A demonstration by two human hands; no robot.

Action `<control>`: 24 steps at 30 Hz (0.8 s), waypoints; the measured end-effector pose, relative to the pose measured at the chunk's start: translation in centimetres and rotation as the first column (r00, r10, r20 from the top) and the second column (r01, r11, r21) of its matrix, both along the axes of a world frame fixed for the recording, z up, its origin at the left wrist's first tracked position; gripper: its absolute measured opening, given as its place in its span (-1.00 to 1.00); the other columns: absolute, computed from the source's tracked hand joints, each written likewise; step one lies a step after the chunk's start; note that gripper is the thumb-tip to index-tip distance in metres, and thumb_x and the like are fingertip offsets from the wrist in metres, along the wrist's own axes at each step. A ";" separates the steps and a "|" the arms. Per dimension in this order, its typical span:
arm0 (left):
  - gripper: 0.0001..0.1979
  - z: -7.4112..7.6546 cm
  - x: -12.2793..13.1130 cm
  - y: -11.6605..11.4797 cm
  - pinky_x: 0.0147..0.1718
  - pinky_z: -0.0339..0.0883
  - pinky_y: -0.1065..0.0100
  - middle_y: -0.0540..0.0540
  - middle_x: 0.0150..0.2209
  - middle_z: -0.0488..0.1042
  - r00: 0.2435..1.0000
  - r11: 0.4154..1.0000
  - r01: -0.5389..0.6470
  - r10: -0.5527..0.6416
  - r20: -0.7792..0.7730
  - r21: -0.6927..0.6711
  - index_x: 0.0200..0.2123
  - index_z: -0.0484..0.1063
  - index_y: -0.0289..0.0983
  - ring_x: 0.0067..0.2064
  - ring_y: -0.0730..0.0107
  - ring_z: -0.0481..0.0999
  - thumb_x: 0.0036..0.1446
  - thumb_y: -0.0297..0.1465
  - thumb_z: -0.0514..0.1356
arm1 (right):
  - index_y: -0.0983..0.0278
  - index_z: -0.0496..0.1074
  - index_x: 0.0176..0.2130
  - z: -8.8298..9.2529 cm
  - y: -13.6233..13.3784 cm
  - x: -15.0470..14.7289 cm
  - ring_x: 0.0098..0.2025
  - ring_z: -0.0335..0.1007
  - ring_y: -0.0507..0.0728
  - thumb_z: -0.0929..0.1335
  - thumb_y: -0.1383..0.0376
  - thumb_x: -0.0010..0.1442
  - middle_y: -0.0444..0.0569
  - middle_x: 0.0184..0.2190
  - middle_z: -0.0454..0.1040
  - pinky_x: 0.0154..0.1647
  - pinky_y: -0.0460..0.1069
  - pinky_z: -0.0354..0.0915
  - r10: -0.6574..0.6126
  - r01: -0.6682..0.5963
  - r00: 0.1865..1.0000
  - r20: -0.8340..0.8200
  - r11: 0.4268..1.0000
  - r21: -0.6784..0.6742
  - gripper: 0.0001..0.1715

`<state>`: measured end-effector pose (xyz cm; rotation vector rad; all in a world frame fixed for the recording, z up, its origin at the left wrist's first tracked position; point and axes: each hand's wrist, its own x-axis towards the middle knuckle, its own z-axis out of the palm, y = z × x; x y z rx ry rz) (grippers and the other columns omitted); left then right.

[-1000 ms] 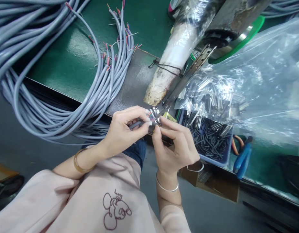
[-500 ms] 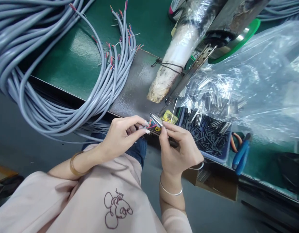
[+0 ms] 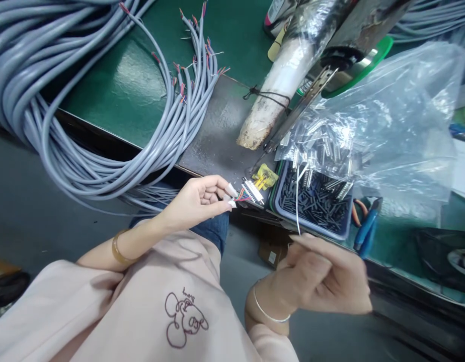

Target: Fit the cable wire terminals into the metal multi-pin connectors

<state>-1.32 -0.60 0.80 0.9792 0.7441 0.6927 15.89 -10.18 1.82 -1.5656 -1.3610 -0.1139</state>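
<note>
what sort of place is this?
Probably a cable-assembly bench in a workshop or factory: grey cables with coloured wire ends bared, a multi-pin connector wired up at the left hand's fingertips, and a bin of small black pieces.

On the green bench [image 3: 138,75] we see, at the far side, a pink-banded container [image 3: 274,15]. On our right lies a blue-handled tool [image 3: 367,229], with white paper [image 3: 463,168] farther right; a cardboard box [image 3: 272,256] sits below the bench's near edge.
</note>
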 end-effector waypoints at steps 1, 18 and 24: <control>-0.82 0.0 -0.1 -0.1 -0.52 0.29 0.59 0.08 -0.50 0.44 1.000 1.000 0.011 -0.012 0.012 0.005 -0.32 0.46 -0.33 -0.50 0.65 0.40 -0.03 -0.52 0.37 | 0.06 0.61 -0.13 0.2 0.0 -0.2 -0.67 0.16 -0.03 0.34 0.18 0.35 -0.23 -0.61 0.37 -0.64 -0.05 0.06 -0.080 0.080 0.997 -0.003 0.996 0.028 -0.78; -0.75 -0.9 -0.5 0.0 -0.65 0.19 0.59 0.05 -0.54 0.50 0.991 0.990 0.080 -0.065 0.121 -0.119 -0.32 0.54 -0.34 -0.61 0.66 0.32 -0.11 -0.41 0.46 | 0.19 0.55 0.02 -1.0 1.2 -1.6 -0.70 0.11 -0.10 0.41 0.34 0.27 -0.21 -0.48 0.56 -0.64 -0.14 0.17 0.106 -0.087 0.990 0.098 0.980 -0.181 -0.69; -0.73 -0.5 -0.9 -0.2 -0.63 0.23 0.58 0.09 -0.54 0.43 0.970 0.978 0.195 -0.182 0.163 -0.069 -0.36 0.42 -0.31 -0.60 0.65 0.33 -0.05 -0.37 0.44 | 0.18 0.60 -0.05 0.5 0.4 -0.8 -0.67 0.13 -0.09 0.43 0.25 0.26 -0.27 -0.61 0.43 -0.62 -0.14 0.14 0.202 -0.170 0.974 0.097 0.948 -0.268 -0.75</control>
